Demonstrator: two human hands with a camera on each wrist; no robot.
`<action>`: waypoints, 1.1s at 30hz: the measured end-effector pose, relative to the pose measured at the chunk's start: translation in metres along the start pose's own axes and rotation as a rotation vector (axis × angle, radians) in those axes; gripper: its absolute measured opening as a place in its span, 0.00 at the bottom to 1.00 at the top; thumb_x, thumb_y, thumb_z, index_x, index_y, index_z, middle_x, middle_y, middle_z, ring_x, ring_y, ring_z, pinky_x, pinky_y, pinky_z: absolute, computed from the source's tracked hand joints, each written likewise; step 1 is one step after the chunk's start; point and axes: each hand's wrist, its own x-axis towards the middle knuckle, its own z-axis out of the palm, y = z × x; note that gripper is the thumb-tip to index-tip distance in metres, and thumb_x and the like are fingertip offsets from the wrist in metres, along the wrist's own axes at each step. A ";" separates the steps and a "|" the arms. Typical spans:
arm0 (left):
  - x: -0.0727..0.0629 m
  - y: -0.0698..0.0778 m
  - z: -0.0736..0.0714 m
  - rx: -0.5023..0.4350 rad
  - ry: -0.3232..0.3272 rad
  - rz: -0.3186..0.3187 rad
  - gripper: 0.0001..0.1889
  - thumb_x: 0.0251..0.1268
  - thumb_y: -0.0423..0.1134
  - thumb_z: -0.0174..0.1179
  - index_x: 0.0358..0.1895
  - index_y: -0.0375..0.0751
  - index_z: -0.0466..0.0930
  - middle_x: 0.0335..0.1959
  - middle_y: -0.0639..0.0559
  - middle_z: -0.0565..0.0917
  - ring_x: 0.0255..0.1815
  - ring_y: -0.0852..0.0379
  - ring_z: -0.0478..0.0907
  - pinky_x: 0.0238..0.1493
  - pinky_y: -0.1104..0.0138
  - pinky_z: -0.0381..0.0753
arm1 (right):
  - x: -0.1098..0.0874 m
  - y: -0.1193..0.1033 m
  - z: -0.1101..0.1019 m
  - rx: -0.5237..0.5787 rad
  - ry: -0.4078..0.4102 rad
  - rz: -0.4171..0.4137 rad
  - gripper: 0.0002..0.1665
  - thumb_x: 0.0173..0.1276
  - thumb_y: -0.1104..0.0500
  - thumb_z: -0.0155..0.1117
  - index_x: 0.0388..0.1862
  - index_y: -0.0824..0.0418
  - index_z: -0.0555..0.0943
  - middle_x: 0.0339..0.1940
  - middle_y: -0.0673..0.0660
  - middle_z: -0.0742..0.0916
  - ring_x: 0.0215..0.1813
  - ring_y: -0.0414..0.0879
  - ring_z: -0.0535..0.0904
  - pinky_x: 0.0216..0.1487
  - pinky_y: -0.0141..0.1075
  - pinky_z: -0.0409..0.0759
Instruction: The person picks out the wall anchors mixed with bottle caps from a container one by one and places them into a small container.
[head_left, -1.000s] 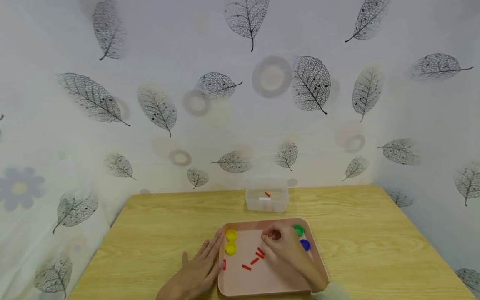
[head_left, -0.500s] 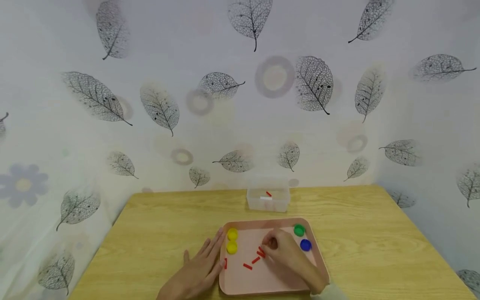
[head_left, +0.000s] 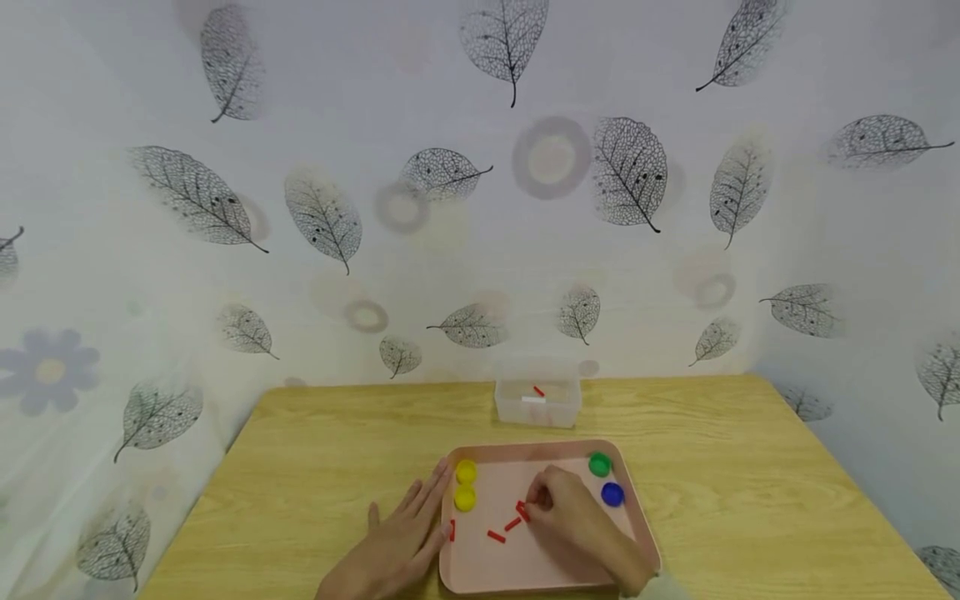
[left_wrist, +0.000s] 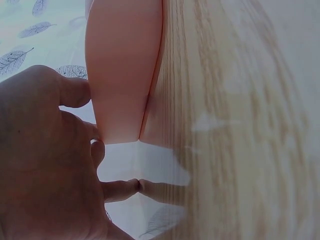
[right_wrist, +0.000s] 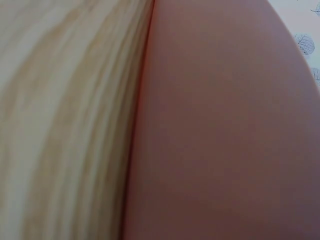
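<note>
A pink tray lies on the table. My left hand lies with fingers spread along its left rim; the left wrist view shows that hand beside the tray's outer wall. Inside the tray, my right hand has thumb and forefinger together at a small red strip, seemingly pinching it; the fingertips partly hide the strip. Further red strips lie apart to the left, one mid-tray and another by the left wall. The right wrist view holds only the tray wall and table.
Two round yellow caps sit at the tray's upper left. A green cap and a blue cap are at its right side. Behind the tray, a clear plastic box contains a red strip and something white. A leaf-patterned backdrop rises behind the wooden table.
My right hand has come down and slightly toward me, its fingertips reaching the upper red strips, which now sit closer together. The left hand stays on the tray rim.
</note>
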 end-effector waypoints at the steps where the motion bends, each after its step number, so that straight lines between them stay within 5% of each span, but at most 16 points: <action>1: 0.000 0.000 0.000 0.000 -0.003 -0.002 0.36 0.83 0.62 0.35 0.85 0.56 0.41 0.85 0.60 0.44 0.81 0.39 0.54 0.56 0.15 0.42 | 0.000 0.000 0.000 0.004 -0.004 0.000 0.06 0.62 0.67 0.73 0.32 0.59 0.83 0.29 0.47 0.81 0.32 0.37 0.75 0.33 0.30 0.78; 33: 0.000 -0.004 0.002 -0.011 0.005 -0.006 0.36 0.82 0.63 0.35 0.85 0.58 0.40 0.85 0.59 0.44 0.81 0.38 0.54 0.56 0.15 0.40 | -0.003 -0.017 -0.018 -0.045 0.205 -0.161 0.10 0.61 0.68 0.71 0.29 0.54 0.81 0.29 0.42 0.81 0.34 0.35 0.75 0.37 0.31 0.80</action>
